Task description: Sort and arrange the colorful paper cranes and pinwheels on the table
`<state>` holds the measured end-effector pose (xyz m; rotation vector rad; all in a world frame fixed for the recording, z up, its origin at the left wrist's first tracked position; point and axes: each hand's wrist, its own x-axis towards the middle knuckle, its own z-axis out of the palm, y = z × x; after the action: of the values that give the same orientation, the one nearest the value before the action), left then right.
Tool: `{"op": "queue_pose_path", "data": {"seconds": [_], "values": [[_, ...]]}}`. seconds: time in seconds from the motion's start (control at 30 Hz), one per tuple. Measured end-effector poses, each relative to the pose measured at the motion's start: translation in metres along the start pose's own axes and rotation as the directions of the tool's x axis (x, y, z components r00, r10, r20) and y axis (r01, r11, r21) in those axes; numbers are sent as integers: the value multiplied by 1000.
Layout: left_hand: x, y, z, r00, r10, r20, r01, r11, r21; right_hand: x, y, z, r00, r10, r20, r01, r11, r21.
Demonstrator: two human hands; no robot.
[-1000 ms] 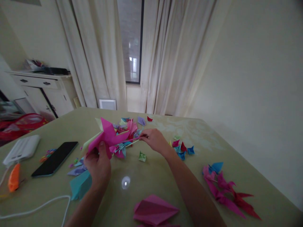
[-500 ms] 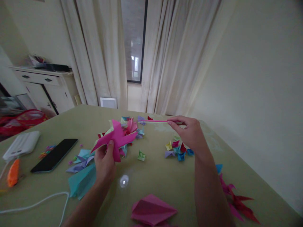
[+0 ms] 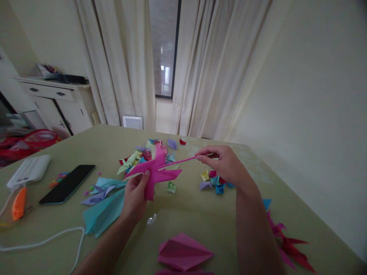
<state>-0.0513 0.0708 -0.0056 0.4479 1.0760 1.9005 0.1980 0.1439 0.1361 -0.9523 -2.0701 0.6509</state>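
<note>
My left hand pinches a pink paper pinwheel by its lower left side, raised above the table. Between the thumb and fingers of my right hand is a thin pink-and-white paper stick. The stick's far end reaches the pinwheel's middle; whether it goes in or only touches, I cannot tell. Behind the pinwheel lies a heap of folded paper pieces in several colours. A green folded paper piece rests just right of the pinwheel. Below my right hand sits a small cluster of folded paper.
Pink folded paper lies at the near edge. To the left are a teal paper plane, a phone, a white power bank, a white cable and an orange cutter. Red folded paper lies right of my forearm.
The pinwheel has moved right with my left hand. My right hand has come slightly left and lower, tilting the stick so its far end now meets the pinwheel's middle.
</note>
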Motion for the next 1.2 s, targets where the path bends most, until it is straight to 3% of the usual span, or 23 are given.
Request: {"op": "queue_pose_path", "data": {"seconds": [0.17, 0.33, 0.5, 0.73, 0.9, 1.1, 1.2], "values": [[1, -3, -4, 990, 138, 39, -140, 988, 61, -5, -7, 0, 1000, 1, 25, 0, 1000, -30], [0, -3, -7, 962, 268, 52, -273, 947, 166, -6, -15, 8, 1000, -8, -26, 5, 993, -120], [0, -3, -5, 918, 398, -9, -387, 897, 215, -13, -30, 18, 998, -51, 21, 55, 963, -264], [6, -3, -7, 911, 398, -105, -377, 909, 177, -25, -54, 32, 985, -80, 155, 122, 952, -282], [7, 1, -4, 914, 346, -213, -326, 937, 122, -28, -58, 46, 975, -43, 216, 114, 938, -327], [7, -2, -7, 934, 346, -93, -334, 935, 119, -23, -54, 53, 985, 25, 168, 62, 867, -495], [7, -3, -8, 942, 321, -98, -306, 942, 140, -21, -55, 51, 982, 46, 183, 50, 870, -491]]}}
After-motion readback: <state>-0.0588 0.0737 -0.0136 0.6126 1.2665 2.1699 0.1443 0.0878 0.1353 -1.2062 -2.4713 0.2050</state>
